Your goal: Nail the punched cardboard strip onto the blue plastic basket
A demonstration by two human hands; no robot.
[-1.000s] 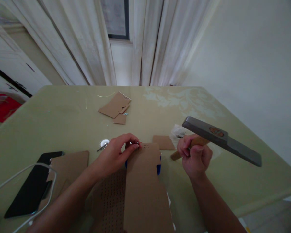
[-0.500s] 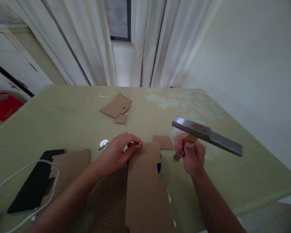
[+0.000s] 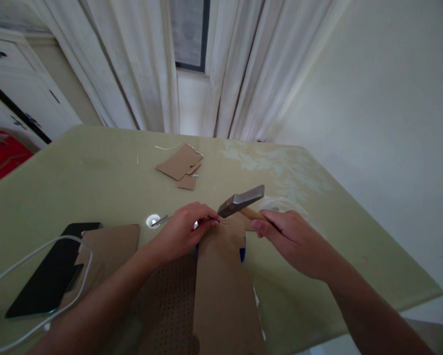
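My left hand (image 3: 182, 232) pinches a thin nail (image 3: 209, 220) upright at the far end of a long cardboard strip (image 3: 223, 286), beside a small cluster of punched holes. My right hand (image 3: 291, 239) grips the wooden handle of a hammer (image 3: 240, 201). The hammer's steel head hangs just above the nail and my left fingertips. The strip lies over a blue object (image 3: 241, 252) and a perforated brown board (image 3: 167, 305).
A black phone (image 3: 49, 276) with a white cable (image 3: 40, 286) lies at the left beside a cardboard sheet (image 3: 108, 246). Cardboard scraps (image 3: 180, 165) sit farther back. A small white disc (image 3: 153, 220) and a clear plastic bag (image 3: 280, 204) rest on the green table (image 3: 95, 182).
My right hand has swung the hammer from out at the right down and leftward, so its head now sits over the nail. My left hand has stayed put, pinching the nail.
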